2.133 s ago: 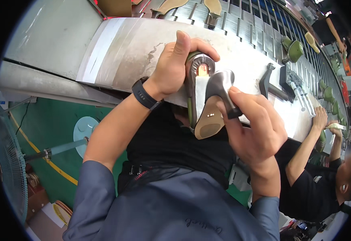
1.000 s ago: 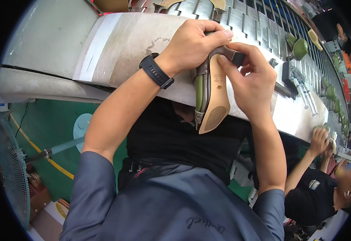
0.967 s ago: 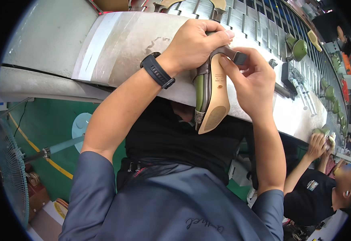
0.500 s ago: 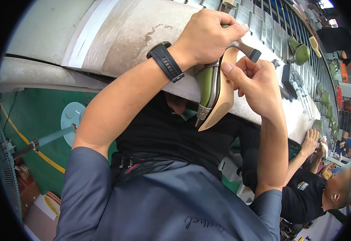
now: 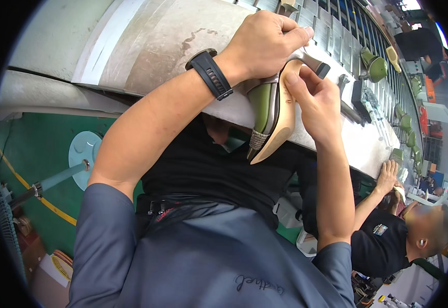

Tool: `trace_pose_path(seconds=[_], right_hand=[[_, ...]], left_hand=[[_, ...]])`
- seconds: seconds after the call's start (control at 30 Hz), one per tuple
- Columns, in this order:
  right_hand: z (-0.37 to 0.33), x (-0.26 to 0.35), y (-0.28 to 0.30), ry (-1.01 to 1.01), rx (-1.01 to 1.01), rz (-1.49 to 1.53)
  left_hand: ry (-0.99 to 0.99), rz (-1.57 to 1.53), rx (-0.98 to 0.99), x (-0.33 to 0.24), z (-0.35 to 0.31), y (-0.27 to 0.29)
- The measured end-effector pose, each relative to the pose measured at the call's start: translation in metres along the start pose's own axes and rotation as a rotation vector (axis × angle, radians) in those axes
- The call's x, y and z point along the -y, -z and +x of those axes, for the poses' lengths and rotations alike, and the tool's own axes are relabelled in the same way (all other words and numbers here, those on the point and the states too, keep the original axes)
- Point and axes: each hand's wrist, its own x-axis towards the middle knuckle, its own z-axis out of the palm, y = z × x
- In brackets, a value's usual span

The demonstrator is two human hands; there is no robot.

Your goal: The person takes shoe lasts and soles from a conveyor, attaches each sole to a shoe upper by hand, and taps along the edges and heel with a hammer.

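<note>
A high-heeled shoe [image 5: 261,109] with a green upper, a glittery band close to its dark pointed toe and a tan sole [image 5: 281,123] is tipped sideways over the bench edge. Its toe points down toward me and its dark-tipped heel [image 5: 316,65] sticks out to the right. My left hand [image 5: 266,47], with a black watch on the wrist, is closed round the back of the shoe. My right hand [image 5: 313,100] is pinched at the sole below the heel, thumb on the tan face. Its other fingers are partly hidden behind the thumb and heel.
The pale stained bench [image 5: 183,46] runs beneath my hands. Beyond it, a metal slatted conveyor [image 5: 331,25] carries more green shoes [image 5: 375,66]. A dark box [image 5: 365,97] with pens lies to the right. At the lower right, a co-worker [image 5: 383,241] works at the same bench.
My right thumb has slid up the sole toward the heel, and the right hand has moved a little left. The shoe has turned slightly, showing its sole more edge-on. My left hand keeps its grip.
</note>
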Motion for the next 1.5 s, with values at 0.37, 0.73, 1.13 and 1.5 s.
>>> trace_pose_path(seconds=[0.37, 0.73, 1.13, 1.5], right_hand=[[-0.004, 0.015, -0.005, -0.121, 0.147, 0.091], [-0.014, 0.005, 0.038, 0.338, 0.023, -0.555], [-0.017, -0.007, 0.05, 0.475, 0.118, -0.631], [-0.001, 0.003, 0.053, 0.328, 0.315, -0.696]], left_hand=[[0.018, -0.033, -0.027, -0.019, -0.002, 0.0], [-0.182, 0.089, -0.34, 0.002, -0.086, 0.035], [-0.334, 0.405, 0.176, -0.017, -0.126, 0.033], [-0.356, 0.375, 0.121, -0.012, -0.127, 0.026]])
